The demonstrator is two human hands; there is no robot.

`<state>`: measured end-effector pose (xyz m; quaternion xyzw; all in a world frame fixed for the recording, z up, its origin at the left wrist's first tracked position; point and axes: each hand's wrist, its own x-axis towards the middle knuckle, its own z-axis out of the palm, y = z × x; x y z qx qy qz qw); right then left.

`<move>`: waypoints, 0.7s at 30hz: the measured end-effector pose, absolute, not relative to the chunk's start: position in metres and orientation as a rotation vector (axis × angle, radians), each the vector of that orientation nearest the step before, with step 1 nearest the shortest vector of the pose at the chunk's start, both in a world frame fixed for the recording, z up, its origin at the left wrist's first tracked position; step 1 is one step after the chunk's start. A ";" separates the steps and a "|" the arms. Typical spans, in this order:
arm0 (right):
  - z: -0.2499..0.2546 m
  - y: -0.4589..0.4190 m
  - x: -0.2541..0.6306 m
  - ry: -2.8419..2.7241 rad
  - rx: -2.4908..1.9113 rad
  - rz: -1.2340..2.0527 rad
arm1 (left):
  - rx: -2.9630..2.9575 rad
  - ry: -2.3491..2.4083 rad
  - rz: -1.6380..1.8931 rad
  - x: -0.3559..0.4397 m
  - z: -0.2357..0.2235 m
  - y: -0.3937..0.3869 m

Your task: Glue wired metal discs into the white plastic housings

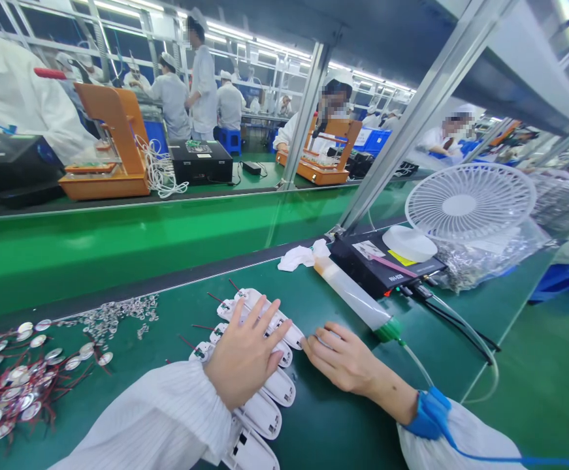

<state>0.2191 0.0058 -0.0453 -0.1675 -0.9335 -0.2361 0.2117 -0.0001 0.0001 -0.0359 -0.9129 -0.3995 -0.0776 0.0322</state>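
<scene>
Several elongated white plastic housings (pixel 263 412) lie in a slanted row on the green bench, with small circuit boards and thin red wires at their far ends. My left hand (pixel 245 352) rests across the upper housings with its fingers spread, covering their middles. My right hand (pixel 338 359) is at the near end of the topmost housing, its fingers curled and the fingertips at or touching that end. Whether anything is pinched in them is hidden. A blue wrist strap (pixel 430 412) with a cord is on my right wrist.
Metal discs with red wires (pixel 19 378) and a scatter of small clear parts (pixel 117 316) lie at left. On the right are a dispensing syringe (pixel 355 297) with a tube, a black controller box (pixel 387 261), crumpled tissue (pixel 298 258) and a white fan (pixel 470 201). Co-workers sit beyond the divider.
</scene>
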 end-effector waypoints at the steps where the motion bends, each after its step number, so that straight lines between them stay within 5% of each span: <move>1: -0.045 0.006 0.219 -2.588 -0.470 -0.652 | -2.811 -1.233 -0.237 0.000 -0.036 0.000; 21: -0.042 0.006 0.217 -2.613 -0.457 -0.626 | -2.823 -1.245 -0.221 0.000 -0.034 0.000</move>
